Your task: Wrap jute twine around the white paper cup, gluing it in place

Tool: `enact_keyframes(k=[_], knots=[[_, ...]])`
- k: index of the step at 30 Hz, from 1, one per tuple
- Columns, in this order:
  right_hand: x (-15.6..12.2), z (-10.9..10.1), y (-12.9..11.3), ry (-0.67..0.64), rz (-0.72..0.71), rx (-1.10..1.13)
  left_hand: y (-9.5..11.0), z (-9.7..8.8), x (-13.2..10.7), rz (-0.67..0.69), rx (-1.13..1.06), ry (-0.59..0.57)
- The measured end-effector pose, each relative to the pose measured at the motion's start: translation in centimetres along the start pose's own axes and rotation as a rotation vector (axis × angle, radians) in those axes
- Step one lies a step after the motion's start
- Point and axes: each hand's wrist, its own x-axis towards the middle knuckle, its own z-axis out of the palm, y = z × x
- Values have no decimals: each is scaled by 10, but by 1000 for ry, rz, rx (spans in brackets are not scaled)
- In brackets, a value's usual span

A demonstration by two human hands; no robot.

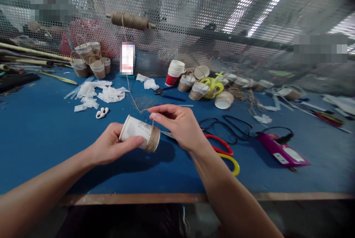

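My left hand [113, 142] is closed around a white paper cup [133, 128], which lies tilted on its side above the table. Several turns of brown twine [153, 140] wrap the cup's right end. Between thumb and fingers, my right hand [177, 123] pinches the strand just above that wrapped end. From there the twine runs up and left to a spool [129, 20] mounted on the mesh screen. Scissors [222, 145] with a red and a yellow handle lie on the table, partly covered by my right hand and forearm.
Twine-wrapped cups with handles [97, 67] stand at the back left, near a phone [127, 58]. Crumpled white strips [111, 93] lie in front. A cup stack [175, 71], pliers [169, 94] and yellow-handled scissors [212, 87] sit farther back. A purple device [283, 151] with black cord is right.
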Motion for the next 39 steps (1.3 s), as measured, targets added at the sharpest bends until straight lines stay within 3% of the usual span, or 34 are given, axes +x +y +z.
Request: enact_keyframes(k=[14,22,27,33,39], knots=[[-1,1,4,-71,80,44,3,-1,-1,179,172,39],[1,2,5,-115,99,55,3,-2,-1,147,218,48],[4,2,10,-132,86,5,1,1,0,10,84,108],[1,1,8,92,-34,-223,-6,2,6,-78,-3,303],[-10,9,-3,-73,17,-200,-9,2,8,-70,25,357]])
